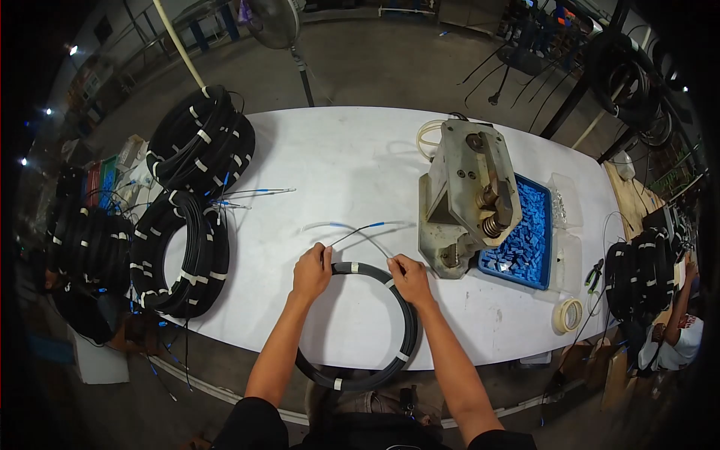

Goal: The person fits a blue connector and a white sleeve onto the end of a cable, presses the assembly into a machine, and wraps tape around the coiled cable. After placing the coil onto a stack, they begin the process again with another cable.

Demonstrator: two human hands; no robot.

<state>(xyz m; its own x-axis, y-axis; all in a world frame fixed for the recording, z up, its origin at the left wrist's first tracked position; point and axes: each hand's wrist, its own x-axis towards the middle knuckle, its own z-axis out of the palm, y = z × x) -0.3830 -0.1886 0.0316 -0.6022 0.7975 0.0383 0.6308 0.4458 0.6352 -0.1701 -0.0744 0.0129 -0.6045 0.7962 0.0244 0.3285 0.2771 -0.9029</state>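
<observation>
A black cable coil (409,330), bound with white tape bands, lies at the front edge of the white table in front of my body. My left hand (312,271) is closed on one end of the cable at the coil's upper left. That end runs up to the right to a blue sleeve (377,224). At the upper right of the coil, my right hand (409,280) pinches the other cable end, which leads up to the left to a second blue sleeve (337,225). Both ends cross between my hands, and their tips look blurred.
A metal press (469,187) stands right of centre, beside a blue tray (550,247) of small blue pieces. A tape roll (568,316) and pliers (594,276) lie farther right. Taped cable coils (202,142) are stacked left. Another person (679,337) is at far right.
</observation>
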